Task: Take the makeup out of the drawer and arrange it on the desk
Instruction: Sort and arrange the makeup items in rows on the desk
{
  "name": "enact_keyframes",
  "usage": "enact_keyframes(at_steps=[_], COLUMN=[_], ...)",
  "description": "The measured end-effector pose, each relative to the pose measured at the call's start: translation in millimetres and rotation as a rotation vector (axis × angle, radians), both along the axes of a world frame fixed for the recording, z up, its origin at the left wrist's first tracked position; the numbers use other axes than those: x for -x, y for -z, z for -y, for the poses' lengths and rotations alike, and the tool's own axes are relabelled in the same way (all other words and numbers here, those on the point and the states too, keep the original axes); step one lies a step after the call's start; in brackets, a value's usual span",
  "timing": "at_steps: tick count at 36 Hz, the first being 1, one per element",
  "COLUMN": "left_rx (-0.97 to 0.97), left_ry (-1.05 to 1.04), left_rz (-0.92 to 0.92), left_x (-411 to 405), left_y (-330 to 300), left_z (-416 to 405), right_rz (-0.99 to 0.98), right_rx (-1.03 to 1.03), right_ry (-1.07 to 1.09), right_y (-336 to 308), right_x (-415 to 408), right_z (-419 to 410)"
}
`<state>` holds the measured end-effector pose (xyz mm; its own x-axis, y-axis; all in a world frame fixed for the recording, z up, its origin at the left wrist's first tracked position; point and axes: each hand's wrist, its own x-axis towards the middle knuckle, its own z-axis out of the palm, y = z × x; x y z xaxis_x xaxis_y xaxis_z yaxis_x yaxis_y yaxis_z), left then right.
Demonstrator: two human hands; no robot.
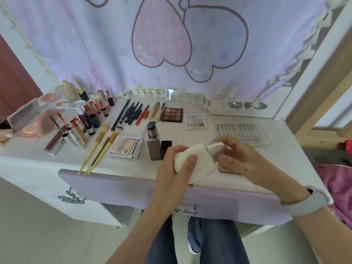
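Note:
My left hand (176, 168) grips the body of a white bottle (196, 161) held sideways over the desk's front edge. My right hand (238, 155) curls its fingers round the bottle's rose-metallic cap (216, 148). Under my right hand lies a flat pinkish compact (228, 169), mostly hidden. The lilac drawer front (123, 189) sits just below the white desk (200, 130). Laid out on the desk are a brown pump bottle (153, 141) with its black cap (165, 147) beside it, a brown eyeshadow palette (172, 114), a pastel palette (194, 121) and an open cream palette (123, 145).
Brushes (99, 149), dark pencils (131, 113), lipsticks and glosses (89, 119) and a pink puff (44, 121) crowd the desk's left. A clear lash tray (242, 133) lies at the right. A heart-print curtain (162, 44) hangs behind. A grey band is on my right wrist.

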<state>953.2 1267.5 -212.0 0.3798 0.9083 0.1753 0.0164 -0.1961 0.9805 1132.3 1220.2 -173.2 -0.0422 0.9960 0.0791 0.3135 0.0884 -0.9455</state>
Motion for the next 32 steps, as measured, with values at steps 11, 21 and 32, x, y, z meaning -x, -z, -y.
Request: enact_keyframes(at_steps=[11,21,32], left_rx=[0.111,0.485,0.507], left_ry=[0.333,0.487,0.435], left_rz=[-0.249,-0.252,-0.128], left_x=[24.3,28.7,25.3], left_y=[-124.6,-155.7,-138.5], left_z=[-92.3,-144.0,-179.3], right_rz=[0.615,1.083,0.387], right_rx=[-0.531,-1.233,-0.752], right_ry=[-0.019,0.01,-0.004], right_y=[-87.2,-102.3,-88.6], right_x=[-0.7,-9.2,-1.2], right_z=[-72.7,-121.1,-134.7])
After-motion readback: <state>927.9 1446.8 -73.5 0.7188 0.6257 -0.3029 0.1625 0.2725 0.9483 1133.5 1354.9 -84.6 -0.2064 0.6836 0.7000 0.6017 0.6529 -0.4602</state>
